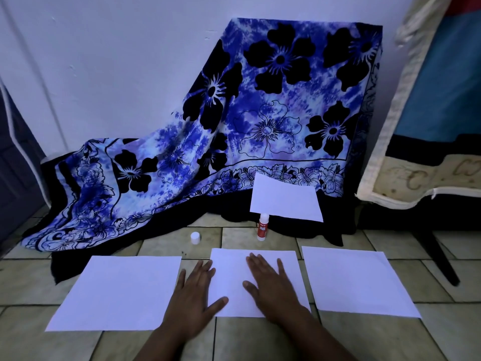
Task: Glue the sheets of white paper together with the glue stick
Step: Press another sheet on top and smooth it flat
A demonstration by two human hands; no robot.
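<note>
I face a floor (260,342) of pale square tiles with dark grout; ahead, a blue-and-white cloth (260,105) printed with black flowers drapes a boxy shape against the white wall (104,61) and spills leftward onto the tiles; black fabric (231,207) lies under its lower edge. At my far left is a dark door (15,157); at my right, a cream-edged mattress (385,142) with a dark slanted leg (440,259) below it.

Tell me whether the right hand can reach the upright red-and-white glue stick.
Probably yes: the right hand lies flat on the middle white paper sheet, with only bare tile between it and the red-and-white glue stick.
</note>
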